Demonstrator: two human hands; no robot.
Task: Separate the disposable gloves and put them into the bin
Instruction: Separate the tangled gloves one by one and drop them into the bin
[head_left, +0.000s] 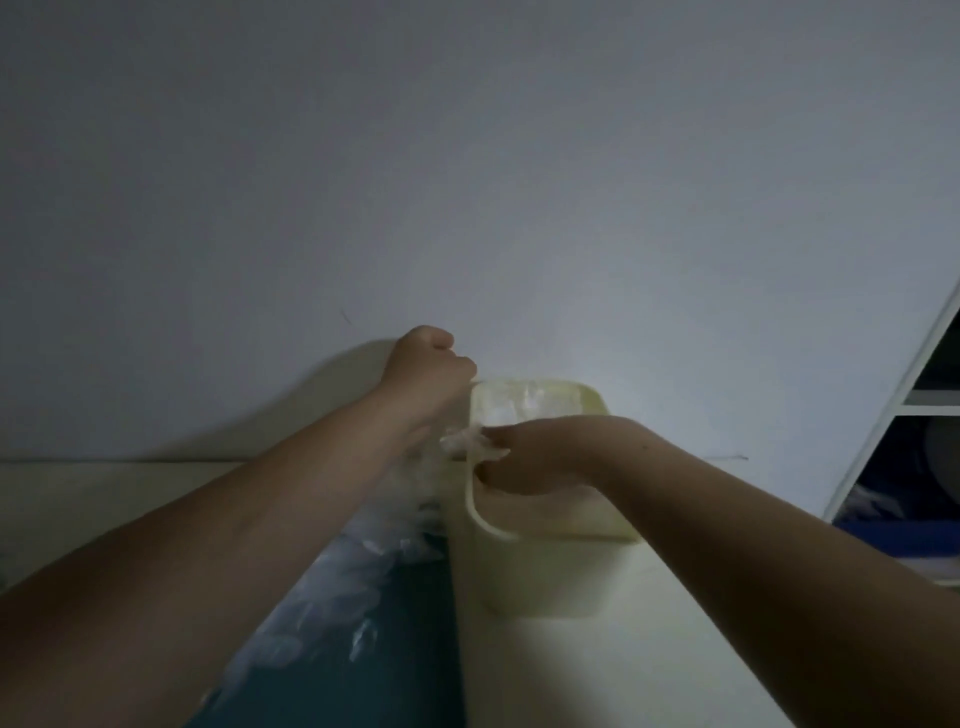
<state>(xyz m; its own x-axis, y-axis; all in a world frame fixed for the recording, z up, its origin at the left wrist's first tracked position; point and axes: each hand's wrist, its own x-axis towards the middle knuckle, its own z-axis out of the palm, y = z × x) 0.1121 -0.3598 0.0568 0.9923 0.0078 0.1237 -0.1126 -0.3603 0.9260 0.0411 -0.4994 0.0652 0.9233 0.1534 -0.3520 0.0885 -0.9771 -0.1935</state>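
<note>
Head view, right hand pinching glove at bin rim, left hand fisted

The gloves are thin clear plastic film, crinkled and glossy where light catches the heap. The bit pinched in the right hand is bunched into a whitish, wrinkled wad. The bin looks like pale yellow moulded plastic, smooth with a soft sheen along its rim; the cream counter under it is smooth and faintly shiny, and the dark teal surface beside it is matt, of a material I cannot make out. The wall behind is plain matt paint, and the shelf at the right is smooth and white.
</note>
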